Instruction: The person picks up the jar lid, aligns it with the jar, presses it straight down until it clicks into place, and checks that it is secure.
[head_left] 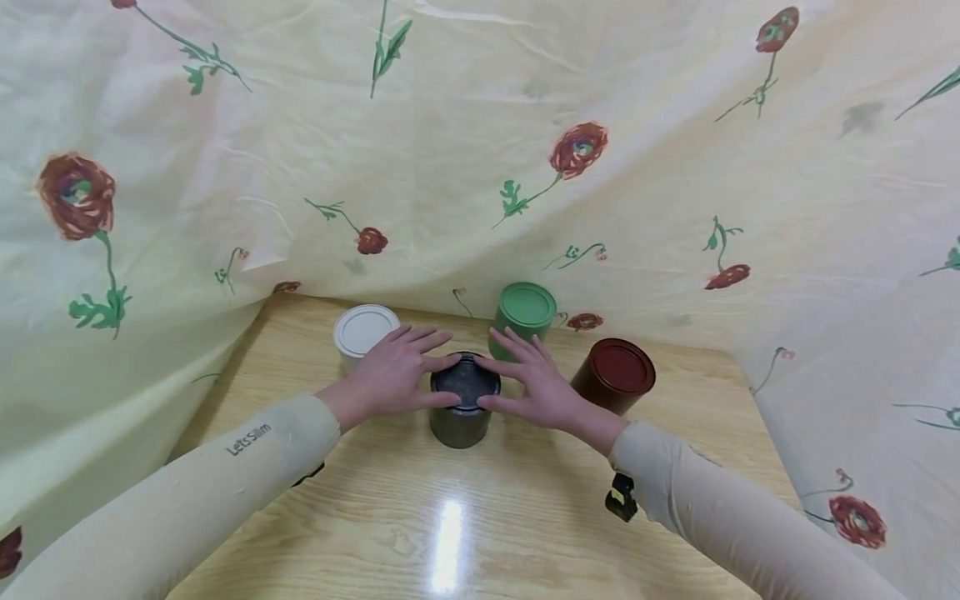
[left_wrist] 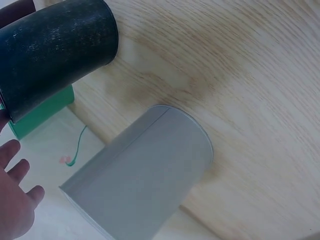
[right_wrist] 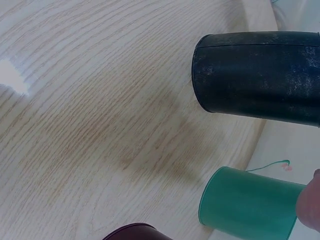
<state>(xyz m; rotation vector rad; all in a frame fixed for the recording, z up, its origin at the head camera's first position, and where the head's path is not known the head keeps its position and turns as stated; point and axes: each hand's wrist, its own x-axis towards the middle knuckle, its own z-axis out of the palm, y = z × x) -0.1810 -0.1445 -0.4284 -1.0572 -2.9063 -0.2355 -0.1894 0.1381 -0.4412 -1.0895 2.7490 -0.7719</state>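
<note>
A black can (head_left: 459, 427) with a dark lid (head_left: 467, 383) stands upright on the table, between both hands. From its left side the left hand (head_left: 393, 371) reaches over, thumb and index fingertips at the lid's edge, the other fingers spread. Mirroring it, the right hand (head_left: 546, 390) has its thumb and index fingertips at the lid's right edge. All visible fingers look straight. Partly behind the left hand stands a white can (head_left: 366, 331). A green can (head_left: 527, 307) is just beyond the right fingers, and a dark red can (head_left: 618, 371) stands to the right.
The wood-grain table (head_left: 375, 517) carries a bright light reflection near its front. A cream flowered cloth (head_left: 450, 150) hangs behind it and down both sides. A black wrist device (head_left: 621, 497) sits under the right sleeve.
</note>
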